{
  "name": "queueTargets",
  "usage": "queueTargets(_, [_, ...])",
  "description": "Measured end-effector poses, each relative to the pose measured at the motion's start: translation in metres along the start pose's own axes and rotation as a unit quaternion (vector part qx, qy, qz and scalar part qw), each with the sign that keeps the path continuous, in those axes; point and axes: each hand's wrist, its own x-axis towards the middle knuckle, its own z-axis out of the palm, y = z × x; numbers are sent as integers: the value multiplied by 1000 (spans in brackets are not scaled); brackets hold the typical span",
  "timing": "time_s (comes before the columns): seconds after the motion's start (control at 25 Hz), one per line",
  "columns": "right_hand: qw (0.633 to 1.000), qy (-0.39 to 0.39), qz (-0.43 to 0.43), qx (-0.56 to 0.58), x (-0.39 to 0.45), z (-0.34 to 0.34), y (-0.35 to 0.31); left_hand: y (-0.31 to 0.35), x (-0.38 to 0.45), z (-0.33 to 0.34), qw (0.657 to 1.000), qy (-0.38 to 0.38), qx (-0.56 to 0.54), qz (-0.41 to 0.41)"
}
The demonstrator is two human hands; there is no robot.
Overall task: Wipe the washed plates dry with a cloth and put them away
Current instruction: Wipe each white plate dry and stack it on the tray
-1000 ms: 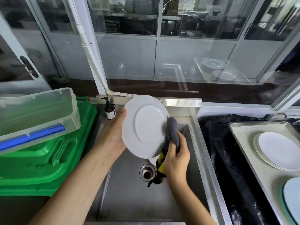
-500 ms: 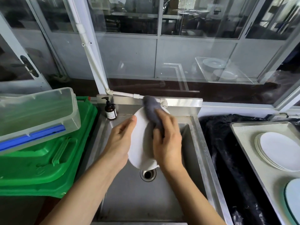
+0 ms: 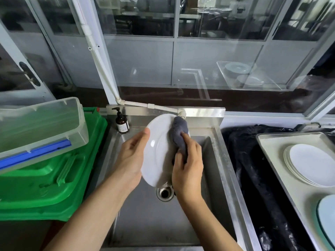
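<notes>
Right over the steel sink (image 3: 213,160) we hold a white plate (image 3: 157,151) nearly on edge, above the drain (image 3: 164,192). Our left hand (image 3: 130,160) grips its left rim, thumb tip on the near face; the other fingers are hidden behind the plate. Our right hand (image 3: 187,169) is curled round a grey cloth (image 3: 178,134) and presses it against the plate's right side; the cloth runs up to the top rim and hides that edge, and we cannot tell how far it wraps behind.

A brown pump bottle (image 3: 122,122) stands at the sink's back left corner. To the left, a clear plastic tub (image 3: 41,127) sits tilted on a green crate (image 3: 54,178), both cut off by the frame. To the right, beyond black sheeting (image 3: 253,169), a metal tray (image 3: 272,147) carries a stack of white plates (image 3: 310,165) and a pale blue plate (image 3: 328,220), which the frame edge cuts.
</notes>
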Motion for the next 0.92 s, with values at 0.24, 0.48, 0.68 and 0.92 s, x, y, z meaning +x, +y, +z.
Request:
queueTargets(0.24, [989,-78,-124,-28,-19,8,-2,3,7,-1,1000,13,-4,11])
queueTargets(0.48, [990,-85,-112,-17,-26,12,-9,3,9,1,1000,23,-7,16])
queueTargets(0.68, [999,-23,9,-40,-5,1,9,5,10,-5,999,19,-18,21])
queueTargets(0.92, [988,-77,-136,-4,-62,20,-9,3,9,3,999,39,25,26])
